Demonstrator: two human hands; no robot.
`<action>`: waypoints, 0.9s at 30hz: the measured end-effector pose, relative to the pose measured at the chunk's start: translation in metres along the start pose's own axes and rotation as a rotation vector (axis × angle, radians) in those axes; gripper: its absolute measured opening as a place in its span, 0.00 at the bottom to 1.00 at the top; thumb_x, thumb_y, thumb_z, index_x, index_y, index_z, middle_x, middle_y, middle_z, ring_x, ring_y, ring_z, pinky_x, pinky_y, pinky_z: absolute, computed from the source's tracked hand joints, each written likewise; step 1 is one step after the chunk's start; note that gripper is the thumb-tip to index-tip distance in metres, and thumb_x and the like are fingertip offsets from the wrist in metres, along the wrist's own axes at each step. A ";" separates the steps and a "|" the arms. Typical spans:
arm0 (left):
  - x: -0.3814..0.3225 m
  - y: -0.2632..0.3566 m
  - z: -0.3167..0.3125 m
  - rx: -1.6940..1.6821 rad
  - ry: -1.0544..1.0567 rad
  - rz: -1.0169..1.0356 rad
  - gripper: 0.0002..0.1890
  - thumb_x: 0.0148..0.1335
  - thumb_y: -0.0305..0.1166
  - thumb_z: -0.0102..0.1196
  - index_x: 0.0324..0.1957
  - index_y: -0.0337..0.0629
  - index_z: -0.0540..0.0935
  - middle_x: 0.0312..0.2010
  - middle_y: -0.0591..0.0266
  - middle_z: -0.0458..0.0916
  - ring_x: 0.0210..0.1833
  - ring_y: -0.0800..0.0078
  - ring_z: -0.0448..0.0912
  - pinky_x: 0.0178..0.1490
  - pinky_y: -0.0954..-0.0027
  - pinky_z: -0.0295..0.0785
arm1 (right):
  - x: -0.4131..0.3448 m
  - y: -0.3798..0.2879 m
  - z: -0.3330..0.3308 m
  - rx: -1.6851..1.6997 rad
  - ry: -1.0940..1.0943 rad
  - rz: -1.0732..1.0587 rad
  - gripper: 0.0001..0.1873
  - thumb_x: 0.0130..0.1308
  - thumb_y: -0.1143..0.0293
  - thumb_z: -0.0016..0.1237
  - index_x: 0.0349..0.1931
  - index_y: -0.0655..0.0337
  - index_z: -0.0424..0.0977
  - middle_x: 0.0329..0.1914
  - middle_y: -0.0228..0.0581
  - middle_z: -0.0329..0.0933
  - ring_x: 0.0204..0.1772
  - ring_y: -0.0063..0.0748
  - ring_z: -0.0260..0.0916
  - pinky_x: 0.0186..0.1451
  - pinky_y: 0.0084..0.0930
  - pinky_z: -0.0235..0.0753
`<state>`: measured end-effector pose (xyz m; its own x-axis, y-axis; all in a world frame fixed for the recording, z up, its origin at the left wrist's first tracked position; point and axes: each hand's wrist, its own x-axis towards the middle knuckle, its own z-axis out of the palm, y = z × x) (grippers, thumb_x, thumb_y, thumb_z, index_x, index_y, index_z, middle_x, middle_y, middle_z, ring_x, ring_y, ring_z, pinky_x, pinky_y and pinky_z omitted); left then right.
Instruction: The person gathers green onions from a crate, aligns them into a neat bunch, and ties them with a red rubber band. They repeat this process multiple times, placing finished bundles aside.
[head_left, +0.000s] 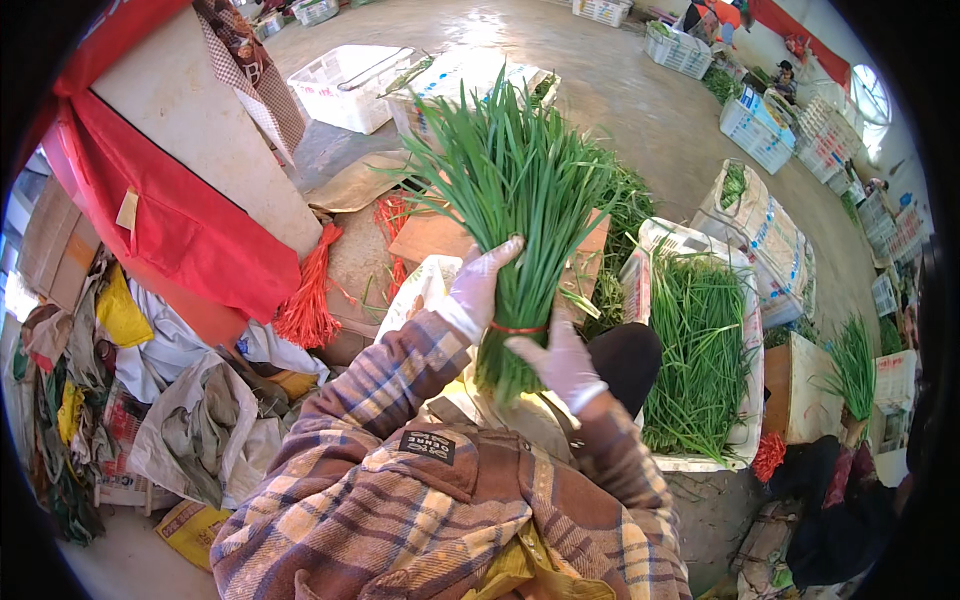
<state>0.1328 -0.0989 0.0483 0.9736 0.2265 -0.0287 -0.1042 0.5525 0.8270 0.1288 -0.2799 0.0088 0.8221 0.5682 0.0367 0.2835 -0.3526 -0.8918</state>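
Note:
A large bunch of long green leafy stalks, like garlic chives (517, 195), stands upright in front of me, its leaf tips pointing away. A red tie (519, 328) circles its lower part. My left hand (484, 281), in a thin whitish glove, grips the bunch above the tie, with the thumb across the front. My right hand (559, 360), gloved the same way, is beside the lower end at the right, fingers apart; whether its fingers press on the stalks is hard to tell. Behind the bunch is a brown board or box (427, 238), partly hidden.
A white plastic crate (752, 375) full of loose green stalks stands at my right. Red ties (307, 300) hang at the left near a red cloth (180, 217). Crumpled sacks (199, 427) lie farther left. More crates (341, 90) stand ahead. A person in dark clothing (847, 517) is at the lower right.

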 end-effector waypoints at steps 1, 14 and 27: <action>0.005 -0.006 0.007 -0.004 0.030 -0.031 0.22 0.68 0.36 0.55 0.59 0.34 0.74 0.47 0.59 0.83 0.46 0.72 0.82 0.53 0.68 0.77 | 0.008 0.001 0.016 0.025 0.097 -0.029 0.41 0.57 0.64 0.66 0.66 0.69 0.58 0.61 0.55 0.71 0.64 0.45 0.70 0.66 0.37 0.69; -0.040 0.021 -0.129 0.256 -0.222 -0.305 0.32 0.66 0.45 0.59 0.69 0.47 0.67 0.58 0.60 0.77 0.61 0.68 0.75 0.66 0.62 0.68 | 0.002 0.015 -0.030 1.579 -0.297 0.236 0.44 0.65 0.38 0.48 0.66 0.69 0.63 0.60 0.55 0.73 0.58 0.46 0.76 0.62 0.46 0.78; -0.001 0.002 -0.035 -0.184 -0.353 -0.182 0.29 0.62 0.44 0.63 0.59 0.36 0.76 0.53 0.56 0.82 0.53 0.64 0.81 0.61 0.62 0.73 | 0.028 0.002 -0.055 0.641 -0.068 0.121 0.41 0.69 0.47 0.52 0.71 0.67 0.57 0.61 0.42 0.73 0.63 0.32 0.70 0.67 0.30 0.68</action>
<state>0.1247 -0.0701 0.0299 0.9859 -0.1578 0.0557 0.0718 0.6992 0.7113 0.1796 -0.3059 0.0332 0.7910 0.6050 -0.0908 -0.1768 0.0840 -0.9806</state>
